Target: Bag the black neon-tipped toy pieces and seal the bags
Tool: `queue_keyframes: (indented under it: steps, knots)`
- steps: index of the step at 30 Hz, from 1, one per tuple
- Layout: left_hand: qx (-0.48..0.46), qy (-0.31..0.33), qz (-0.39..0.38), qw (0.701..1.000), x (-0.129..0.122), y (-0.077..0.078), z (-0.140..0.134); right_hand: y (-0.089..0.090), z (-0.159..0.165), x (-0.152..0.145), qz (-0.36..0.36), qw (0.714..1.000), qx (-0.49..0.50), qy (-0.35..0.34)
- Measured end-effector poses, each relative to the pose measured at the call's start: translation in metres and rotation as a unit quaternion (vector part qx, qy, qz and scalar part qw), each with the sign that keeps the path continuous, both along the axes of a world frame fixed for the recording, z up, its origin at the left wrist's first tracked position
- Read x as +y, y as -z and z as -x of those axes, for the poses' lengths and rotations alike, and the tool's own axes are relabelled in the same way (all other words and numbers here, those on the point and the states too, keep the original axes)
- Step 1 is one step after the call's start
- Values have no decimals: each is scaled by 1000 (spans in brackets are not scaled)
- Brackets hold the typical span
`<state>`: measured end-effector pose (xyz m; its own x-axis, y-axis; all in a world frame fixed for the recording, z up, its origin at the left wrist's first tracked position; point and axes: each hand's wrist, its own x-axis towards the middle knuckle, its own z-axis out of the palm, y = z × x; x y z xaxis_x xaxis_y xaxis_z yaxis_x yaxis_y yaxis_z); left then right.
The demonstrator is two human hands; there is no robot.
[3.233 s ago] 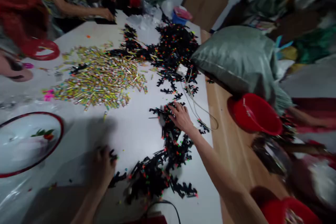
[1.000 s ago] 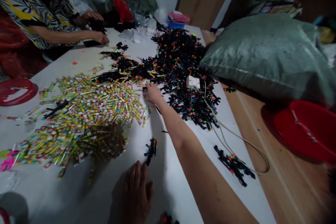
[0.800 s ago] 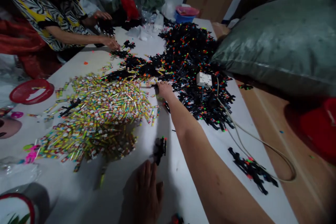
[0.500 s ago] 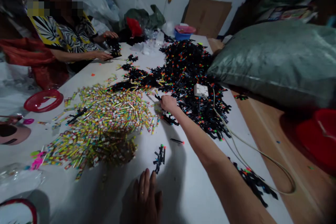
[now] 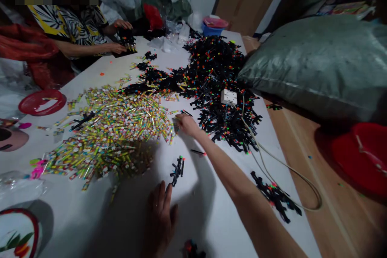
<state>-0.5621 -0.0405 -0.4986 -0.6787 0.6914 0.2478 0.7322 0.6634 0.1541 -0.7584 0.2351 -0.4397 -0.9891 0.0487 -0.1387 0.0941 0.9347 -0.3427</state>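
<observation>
My right hand (image 5: 188, 125) is reached out at the right edge of a heap of small yellow printed tubes (image 5: 121, 117). Its fingers are closed, with a dark bit by the fingertips too small to make out. Just beyond it lies a thin black stick (image 5: 187, 113). My left hand (image 5: 161, 209) rests low over the white table (image 5: 99, 217), fingers stretched out and holding nothing. A small black toy gun (image 5: 177, 170) with green and orange tips lies just past its fingertips. Another black stick with a red end (image 5: 198, 152) lies to the right.
A large pile of black toy guns (image 5: 216, 64) fills the far right, with a white power strip (image 5: 229, 96) and cable on it. A green sack (image 5: 317, 68) stands at right. Across the table, a co-worker's hands (image 5: 119, 47) handle toy guns. A red basket (image 5: 42, 102) sits left.
My right hand has drawn a little left and toward me, by the tubes. The view has tipped down slightly, showing a dark object at the bottom edge. My left hand stays by the toy gun.
</observation>
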Motion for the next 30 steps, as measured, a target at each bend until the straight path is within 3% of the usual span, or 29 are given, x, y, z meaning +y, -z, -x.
queue_keyframes:
  steps: [3, 6, 12, 16, 21, 25, 28, 30]
  knots:
    - [0, -2, 5, 1000, -2, 3, -1, 28, -15, -32, -51, 993, -1, 104]
    - [-6, -7, 3, 1000, -1, 3, -1, 38, -4, -51, -85, 976, -17, 199]
    - [-6, 2, 4, 1000, -1, 1, -1, 45, 33, -111, -3, 972, -33, 231]
    - [2, 8, 10, 1000, -2, 3, -2, 31, 47, -145, 62, 978, -48, 193]
    - [-14, -2, -4, 1000, -1, 2, -1, 8, 14, -109, 36, 990, -37, 132]
    - [-15, 0, 1, 1000, -2, 4, -1, 13, -30, -90, 6, 989, -68, 134]
    - [-2, -2, -3, 1000, -2, 6, -2, 17, -41, -88, 40, 984, -87, 152]
    - [1, -2, -4, 1000, -1, 6, -1, 9, -36, -70, 79, 973, -124, 177]
